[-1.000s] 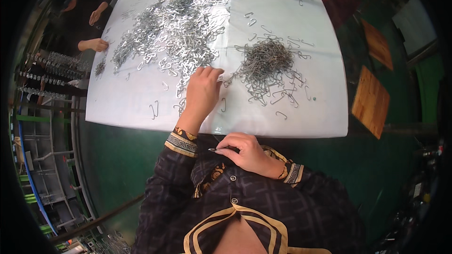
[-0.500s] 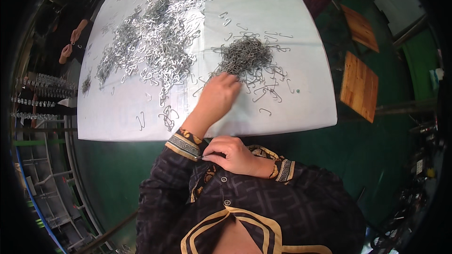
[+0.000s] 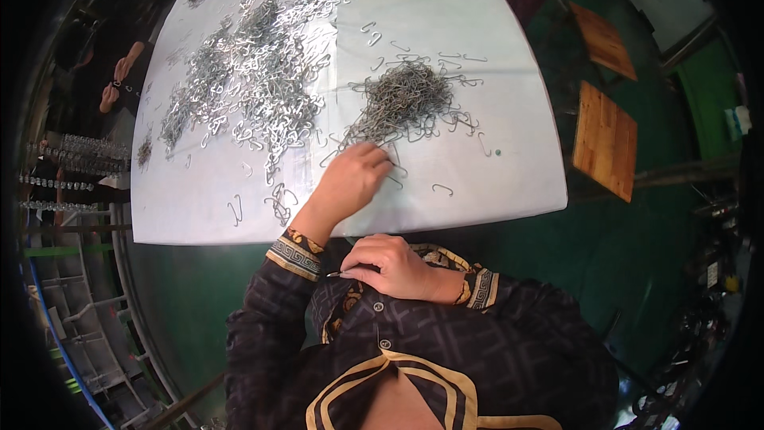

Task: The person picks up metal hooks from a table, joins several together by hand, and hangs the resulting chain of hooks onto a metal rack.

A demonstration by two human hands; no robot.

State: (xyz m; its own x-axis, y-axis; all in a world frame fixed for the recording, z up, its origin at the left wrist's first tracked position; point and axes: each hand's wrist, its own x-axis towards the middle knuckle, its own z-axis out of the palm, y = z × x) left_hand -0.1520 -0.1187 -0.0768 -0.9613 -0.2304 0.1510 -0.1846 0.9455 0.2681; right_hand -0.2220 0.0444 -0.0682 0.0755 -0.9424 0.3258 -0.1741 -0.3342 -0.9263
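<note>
My left hand [image 3: 354,179] reaches over the white-covered table [image 3: 477,191], fingers bent down and drawn together at the near edge of a pile of dark grey wire hooks [image 3: 410,95]. Loose hooks lie against its fingertips; whether one is pinched between them is hidden. Close to my chest, below the table edge, my right hand [image 3: 386,267] is closed, thumb against fingers. A small thin metal piece [image 3: 333,274] sticks out of that pinch toward the left sleeve.
A large spread of shiny wire hooks [image 3: 270,80] covers the table's left half, with a few strays [image 3: 278,205] near the front edge. Wooden stool tops [image 3: 605,139] stand at the right. Another person's hands [image 3: 115,87] work at the left, beside racks of hanging metal pieces [image 3: 87,155].
My left hand has drawn back from the dark pile, toward me and slightly left. My right hand stays near my chest, still pinching the small metal piece.
</note>
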